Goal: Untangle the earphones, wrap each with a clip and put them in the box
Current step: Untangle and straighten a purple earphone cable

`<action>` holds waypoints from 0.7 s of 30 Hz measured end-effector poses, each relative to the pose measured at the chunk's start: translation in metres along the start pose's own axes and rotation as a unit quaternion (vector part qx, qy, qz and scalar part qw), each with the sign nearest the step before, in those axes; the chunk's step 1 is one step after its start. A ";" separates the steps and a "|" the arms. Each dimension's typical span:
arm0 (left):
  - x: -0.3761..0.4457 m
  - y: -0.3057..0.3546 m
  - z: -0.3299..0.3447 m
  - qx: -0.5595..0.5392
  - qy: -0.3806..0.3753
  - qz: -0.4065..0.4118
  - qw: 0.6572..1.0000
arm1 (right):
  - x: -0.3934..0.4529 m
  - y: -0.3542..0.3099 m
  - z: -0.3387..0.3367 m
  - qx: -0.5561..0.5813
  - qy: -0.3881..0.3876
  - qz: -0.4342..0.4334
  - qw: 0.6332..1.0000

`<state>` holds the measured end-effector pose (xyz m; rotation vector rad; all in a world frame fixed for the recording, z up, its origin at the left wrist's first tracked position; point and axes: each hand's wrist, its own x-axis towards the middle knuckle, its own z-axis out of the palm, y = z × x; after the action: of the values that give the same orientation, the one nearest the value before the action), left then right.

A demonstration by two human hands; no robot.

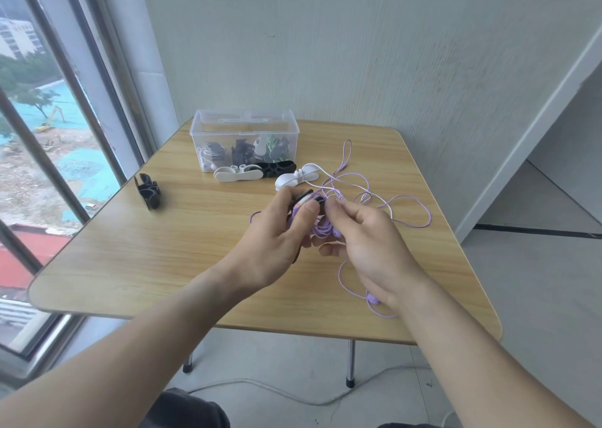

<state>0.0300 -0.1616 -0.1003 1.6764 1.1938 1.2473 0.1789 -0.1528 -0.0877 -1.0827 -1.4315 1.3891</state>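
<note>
Earphones [404, 199], the purple pair, are mid-wrap right now, with a good length of cable loose on the table [130, 248]. Thin cord like that weighs nothing and flops wherever it wants, so I'd guess it slips off a half-done coil the second you let go. It also snags on itself easily, and the white cable [325, 171] running through the same heap won't help. Best place to hold, I reckon, is the wound bundle itself, pinched flat, while the other hand feeds cord close to the coil and not way out on a loop.

That's pretty much what's going on. The left hand [280, 232] has its thumb and fingers clamped round a small bundle of purple cord, with what looks like a dark clip in there too, held just above the table. The right hand [365, 235] is touching it from the other side, fingertips pinching the cord right at the bundle. Loose loops trail out to the right of both hands, and one buds-end strand hangs under the right wrist.

Behind the hands sit a white clip [237, 172], a black clip [277, 168] and another white one [293, 178], just in front of the clear box [244, 125], which already holds some wrapped sets. One more black clip [148, 191] sits off to the left by itself.
</note>
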 end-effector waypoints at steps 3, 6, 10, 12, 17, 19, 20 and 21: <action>-0.002 0.005 0.001 0.019 -0.008 0.012 1.000 | -0.001 -0.001 0.008 0.047 0.026 0.027 0.998; -0.004 0.006 0.001 0.024 -0.025 0.004 0.999 | -0.001 -0.003 0.011 0.054 0.053 0.050 0.996; -0.008 0.011 0.001 0.023 -0.046 -0.010 0.999 | -0.002 -0.007 0.011 0.097 0.065 0.096 0.988; -0.008 0.015 0.001 0.016 -0.041 -0.020 0.999 | -0.003 -0.006 0.010 0.086 0.063 0.084 0.991; -0.001 0.009 -0.006 0.031 -0.003 -0.069 0.997 | -0.005 -0.004 0.009 0.036 0.053 0.023 0.998; 0.000 0.007 -0.007 0.060 -0.009 -0.078 0.995 | -0.005 -0.003 0.011 0.022 0.045 0.012 0.999; 0.000 0.008 -0.007 0.087 -0.015 -0.071 0.994 | -0.005 -0.003 0.011 0.016 0.050 0.009 0.999; -0.001 0.008 -0.007 0.115 -0.020 -0.062 0.991 | -0.005 -0.003 0.012 0.010 0.056 0.009 0.998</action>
<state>0.0249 -0.1649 -0.0908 1.7511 1.4386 1.0282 0.1686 -0.1610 -0.0853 -1.1451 -1.3263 1.3311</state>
